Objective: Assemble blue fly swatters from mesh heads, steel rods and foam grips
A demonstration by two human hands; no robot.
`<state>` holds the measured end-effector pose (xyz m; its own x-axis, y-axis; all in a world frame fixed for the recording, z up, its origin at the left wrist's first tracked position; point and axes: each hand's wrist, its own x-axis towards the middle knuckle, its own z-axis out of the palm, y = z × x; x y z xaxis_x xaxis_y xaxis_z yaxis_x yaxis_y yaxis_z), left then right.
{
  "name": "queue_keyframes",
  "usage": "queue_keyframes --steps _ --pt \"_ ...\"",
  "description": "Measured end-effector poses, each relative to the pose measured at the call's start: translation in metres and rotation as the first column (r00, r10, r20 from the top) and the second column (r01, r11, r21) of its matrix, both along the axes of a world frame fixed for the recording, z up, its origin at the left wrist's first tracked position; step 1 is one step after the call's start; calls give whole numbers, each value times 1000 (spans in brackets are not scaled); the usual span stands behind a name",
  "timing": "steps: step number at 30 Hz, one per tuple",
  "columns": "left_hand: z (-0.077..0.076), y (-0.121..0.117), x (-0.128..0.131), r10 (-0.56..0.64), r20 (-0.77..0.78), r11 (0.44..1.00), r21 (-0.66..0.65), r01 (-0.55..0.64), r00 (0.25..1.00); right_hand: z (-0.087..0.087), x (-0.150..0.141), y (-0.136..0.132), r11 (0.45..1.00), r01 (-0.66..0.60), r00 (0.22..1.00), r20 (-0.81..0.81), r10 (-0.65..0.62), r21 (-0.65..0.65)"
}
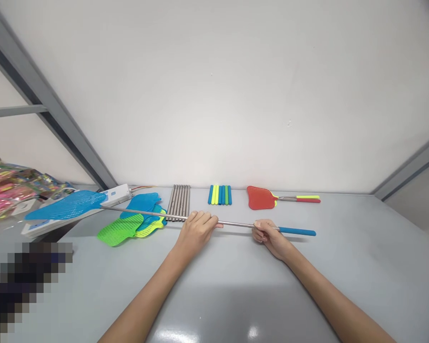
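A long fly swatter lies stretched across the grey table: blue mesh head at the left, thin metal rod in the middle, blue handle at the right. My left hand is closed around the rod near its middle. My right hand pinches the rod where it meets the blue handle. Both hands hold it just above the tabletop.
Loose green, blue and yellow swatter heads lie at the left. Metal rods and coloured handles line the back wall. Finished swatters with a red head lie at the back right. A white box and colourful packets sit far left.
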<state>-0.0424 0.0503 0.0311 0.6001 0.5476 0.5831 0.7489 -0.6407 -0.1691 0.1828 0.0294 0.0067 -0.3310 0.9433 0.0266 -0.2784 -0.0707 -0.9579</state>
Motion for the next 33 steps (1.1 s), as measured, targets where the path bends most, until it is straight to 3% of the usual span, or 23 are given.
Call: queue_keyframes --steps 33 --pt "4 7 -18 53 -7 999 -2 -53 999 -1 19 8 999 27 999 30 -26 -36"
